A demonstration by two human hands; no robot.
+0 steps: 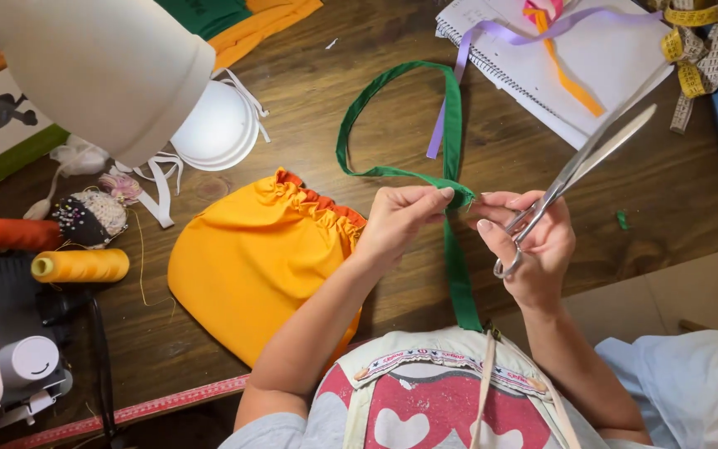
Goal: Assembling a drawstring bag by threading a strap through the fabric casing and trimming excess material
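Left hand: I am seeing the left hand (pixel 400 218) pinching the green fabric strip (pixel 452 125) between thumb and fingers; it is grasping a fold of it near the centre of the view.
Right hand: the right hand (pixel 533 245) is sitting just at 3 o'clock from the left one. It is gripping the scissors (pixel 579 166) through the handle rings, and its thumb and forefinger are also touching the same fold of the strip.
Green strip: it is passing between both hands. One part is looping away toward 12 o'clock over the wooden table (pixel 309 91), the other end is hanging down toward 6 o'clock to the person's chest.
Scissors: the blades are pointing toward 2 o'clock, away from the strip; they are looking closed.
Orange bag: the gathered orange fabric piece (pixel 251 258) is lying at 9 o'clock from the left hand, near to the wrist.
Notebook: a spiral notebook (pixel 567 66) with purple and orange ribbons is lying at 1 o'clock.
Thread: a yellow spool (pixel 81 266) is resting far at 9 o'clock.
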